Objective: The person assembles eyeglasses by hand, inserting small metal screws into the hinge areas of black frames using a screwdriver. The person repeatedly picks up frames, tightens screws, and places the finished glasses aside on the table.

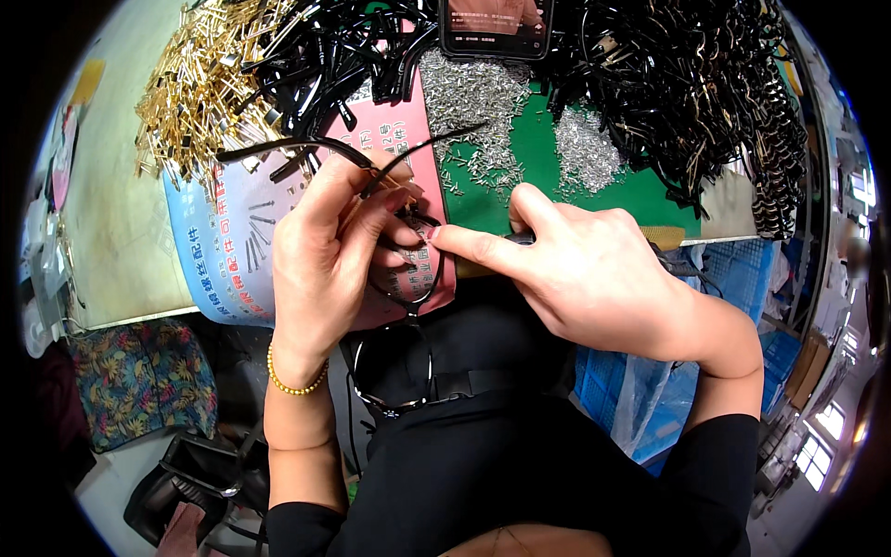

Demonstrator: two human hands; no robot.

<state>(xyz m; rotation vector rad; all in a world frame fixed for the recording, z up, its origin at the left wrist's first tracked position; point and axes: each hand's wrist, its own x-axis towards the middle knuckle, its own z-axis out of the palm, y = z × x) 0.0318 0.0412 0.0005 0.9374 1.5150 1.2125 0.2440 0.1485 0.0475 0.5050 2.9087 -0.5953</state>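
Above the near edge of the table, my left hand [339,237] is closed on an eyeglass frame [431,362]. The frame hangs down with one lens rim over my lap, and its dark temples [278,147] stick out past my fingers toward the far side. My right hand [594,269] comes in from the right, its index fingertip at the frame beside my left fingertips. Its other fingers are curled under, and a short dark piece [522,239] shows below the thumb; what it is I cannot make out. Small parts at the fingertips are hidden.
Gold temples [209,84] and black temples [371,56] lie heaped at the far left, more black temples [687,93] at the right. Small silver screws [473,111] lie in piles on a green mat [548,148]. A phone [495,28] stands behind. Blue crates [599,390] are below right.
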